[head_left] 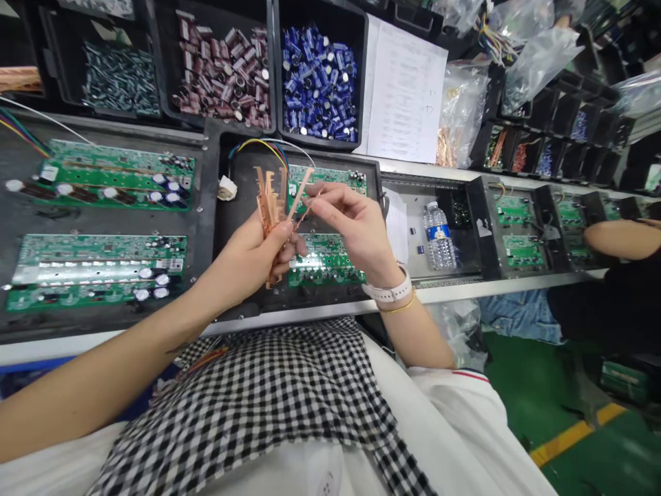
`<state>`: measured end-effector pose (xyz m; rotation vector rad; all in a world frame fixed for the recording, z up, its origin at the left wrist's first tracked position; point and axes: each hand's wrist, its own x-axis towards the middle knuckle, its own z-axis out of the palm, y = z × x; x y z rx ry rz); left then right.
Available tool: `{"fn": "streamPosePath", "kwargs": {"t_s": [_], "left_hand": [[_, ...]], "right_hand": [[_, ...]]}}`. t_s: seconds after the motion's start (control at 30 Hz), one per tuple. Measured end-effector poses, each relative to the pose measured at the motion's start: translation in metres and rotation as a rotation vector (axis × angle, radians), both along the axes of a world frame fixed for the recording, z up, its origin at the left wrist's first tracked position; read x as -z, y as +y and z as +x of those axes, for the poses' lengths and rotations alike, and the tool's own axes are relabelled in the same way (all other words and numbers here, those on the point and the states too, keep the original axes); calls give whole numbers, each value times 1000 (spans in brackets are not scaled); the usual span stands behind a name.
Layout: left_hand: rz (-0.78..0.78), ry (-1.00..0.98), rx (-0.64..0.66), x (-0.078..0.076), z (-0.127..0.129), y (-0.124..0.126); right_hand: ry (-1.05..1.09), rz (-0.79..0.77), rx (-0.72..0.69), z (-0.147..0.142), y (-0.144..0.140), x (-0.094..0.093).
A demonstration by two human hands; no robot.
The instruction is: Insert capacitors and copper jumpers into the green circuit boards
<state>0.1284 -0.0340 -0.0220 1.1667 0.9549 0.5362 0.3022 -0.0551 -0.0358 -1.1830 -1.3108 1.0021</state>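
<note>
Bundle of thin copper strips [269, 203], upright and fanned, one strip [301, 193] angled rightward

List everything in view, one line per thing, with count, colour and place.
copper strips: a bundle, copper, fanned in the left hand
single copper strip: one, copper, pinched by the right hand
circuit boards: two, green, in the black tray under the hands
boards on the left: two, green, in the left tray
capacitor bins: one of blue parts, one of maroon beside it, at the back
water bottle: one, clear, right of the tray
paper sheet: one, white, right of the blue bin
co-worker's arm: one, far right
checked cloth: black and white, on the lap
left hand: gripping the bundle
right hand: watch at the wrist
</note>
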Motion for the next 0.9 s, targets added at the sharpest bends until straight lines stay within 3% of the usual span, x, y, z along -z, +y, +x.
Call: {"fn": "streamPosePath", "kwargs": {"t_s": [0.1,0.17,0.23,0.4,0.53,0.73,0.9], "left_hand": [[63,-9,-8,0,1,-6],[53,5,-53,0,-4,-6],[38,52,-91,-1,-11,-5],[46,139,-60,5,-24,0],[96,194,13,15,-27,4],[116,267,91,11,-26,6],[129,266,109,9,-27,5]], "right_hand": [[223,3,141,-14,-15,11],[153,19,221,-11,-26,14],[-90,34,215,-1,-37,14],[-883,99,-57,15,-55,17],[-1204,147,-153,11,-49,27],[-1280,216,-204,7,-41,31],[-1168,137,-232,11,-43,21]]}}
